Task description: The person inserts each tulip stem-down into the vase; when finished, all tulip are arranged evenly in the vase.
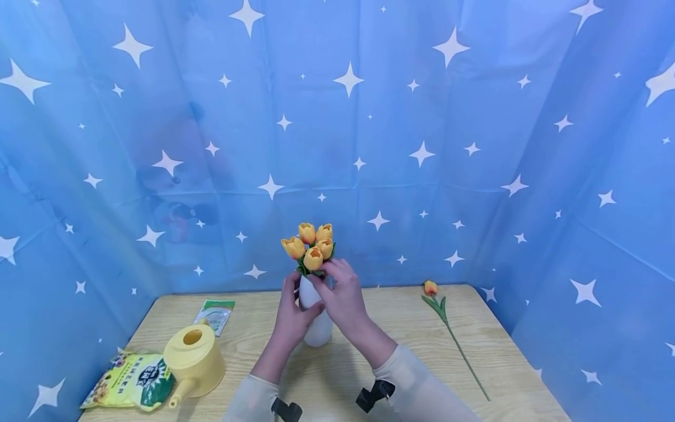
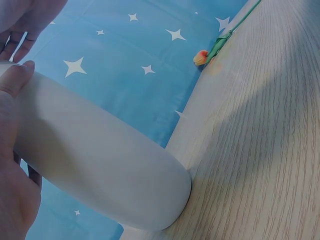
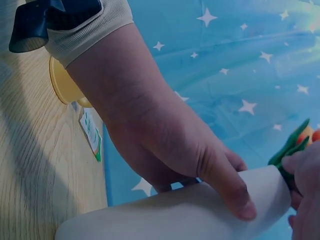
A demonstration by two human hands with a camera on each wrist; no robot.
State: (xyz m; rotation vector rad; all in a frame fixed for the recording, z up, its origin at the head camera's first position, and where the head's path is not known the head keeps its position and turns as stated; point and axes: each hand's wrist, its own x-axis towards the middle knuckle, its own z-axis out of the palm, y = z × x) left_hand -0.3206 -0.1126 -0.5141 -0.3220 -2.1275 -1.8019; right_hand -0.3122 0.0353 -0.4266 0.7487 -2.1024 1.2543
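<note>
A white vase point(image 1: 318, 329) stands upright on the table. Several yellow-orange tulips point(image 1: 313, 258) with green leaves rise from its mouth. My left hand point(image 1: 291, 316) grips the upper part of the vase, its thumb point(image 3: 235, 197) laid across the white side in the right wrist view. At the vase mouth, my right hand point(image 1: 345, 296) pinches at the front tulip just below its bloom, among the green leaves point(image 3: 291, 150). The stem between those fingertips is mostly hidden. One more orange tulip point(image 1: 430, 288) lies on the table to the right, its long stem pointing toward me.
On the left side are a yellow watering can point(image 1: 195, 360), a yellow-green printed bag point(image 1: 132, 381) partly behind it, and a small green-and-white packet point(image 1: 217, 315). A blue curtain with white stars point(image 1: 348, 146) hangs behind the wooden table point(image 1: 385, 340).
</note>
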